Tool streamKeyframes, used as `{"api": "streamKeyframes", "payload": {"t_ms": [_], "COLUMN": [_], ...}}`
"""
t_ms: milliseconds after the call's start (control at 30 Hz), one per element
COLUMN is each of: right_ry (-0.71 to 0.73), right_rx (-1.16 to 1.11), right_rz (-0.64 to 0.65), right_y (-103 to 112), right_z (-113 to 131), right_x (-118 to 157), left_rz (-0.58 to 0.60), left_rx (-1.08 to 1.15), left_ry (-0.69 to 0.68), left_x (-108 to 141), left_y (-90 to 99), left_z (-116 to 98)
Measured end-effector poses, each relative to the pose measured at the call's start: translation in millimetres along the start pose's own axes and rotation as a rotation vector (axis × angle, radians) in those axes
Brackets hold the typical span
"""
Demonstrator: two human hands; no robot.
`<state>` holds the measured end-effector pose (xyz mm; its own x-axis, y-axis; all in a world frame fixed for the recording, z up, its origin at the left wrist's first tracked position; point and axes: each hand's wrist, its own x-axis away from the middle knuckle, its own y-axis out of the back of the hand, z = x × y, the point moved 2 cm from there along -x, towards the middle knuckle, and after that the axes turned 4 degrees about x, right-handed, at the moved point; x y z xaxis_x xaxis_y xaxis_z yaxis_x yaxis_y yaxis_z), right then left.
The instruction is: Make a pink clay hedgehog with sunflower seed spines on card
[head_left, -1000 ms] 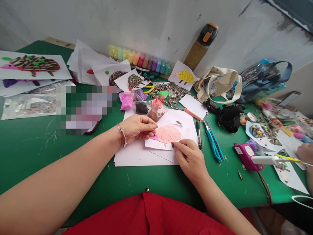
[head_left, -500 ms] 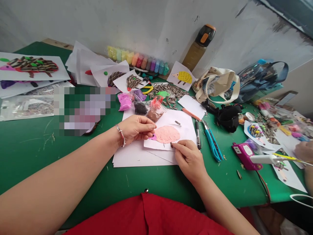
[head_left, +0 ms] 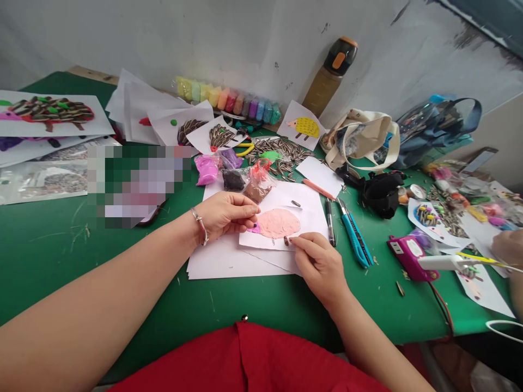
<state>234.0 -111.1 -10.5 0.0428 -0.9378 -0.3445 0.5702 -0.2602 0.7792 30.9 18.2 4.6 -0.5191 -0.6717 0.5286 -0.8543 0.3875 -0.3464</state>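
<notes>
A small white card (head_left: 265,245) bears a peach clay oval (head_left: 280,223) with a pink-purple snout at its left end. My left hand (head_left: 232,215) is closed in a pinch at the card's left side, by the snout; what its fingertips hold, if anything, is too small to name. My right hand (head_left: 318,261) has its fingers curled together at the card's lower right. Its fingertip lies beside a small brown clay piece (head_left: 286,240) under the oval. Whether anything is between those fingertips cannot be made out. A seed (head_left: 296,203) lies above the oval.
Bagged clay (head_left: 258,185) and a seed pile (head_left: 286,152) lie behind the card. A pen (head_left: 330,223) and a blue cutter (head_left: 354,234) are on the right, near a magenta device (head_left: 412,258). Another person's hand (head_left: 506,247) shows at the right edge.
My right fingertips have shifted slightly right, off the brown piece, which now shows more fully on the card. My left hand keeps its pinch in nearly the same place.
</notes>
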Motion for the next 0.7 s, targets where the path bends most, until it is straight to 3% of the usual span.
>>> {"api": "streamKeyframes", "payload": {"t_ms": [167, 500, 700], "right_ry": [0.082, 0.002, -0.045], "right_rx": [0.064, 0.013, -0.013], "right_rz": [0.053, 0.010, 0.010], "right_y": [-1.6, -3.3, 8.9], "right_z": [1.7, -1.4, 7.4], "right_x": [-0.4, -1.4, -7.9], "left_rz": [0.006, 0.001, -0.014], "left_rx": [0.015, 0.012, 0.005], "left_ry": [0.000, 0.008, 0.028], "left_x": [0.1, -0.4, -0.6], "left_y": [0.4, 2.5, 2.6], "left_z": [0.2, 1.6, 1.6]}}
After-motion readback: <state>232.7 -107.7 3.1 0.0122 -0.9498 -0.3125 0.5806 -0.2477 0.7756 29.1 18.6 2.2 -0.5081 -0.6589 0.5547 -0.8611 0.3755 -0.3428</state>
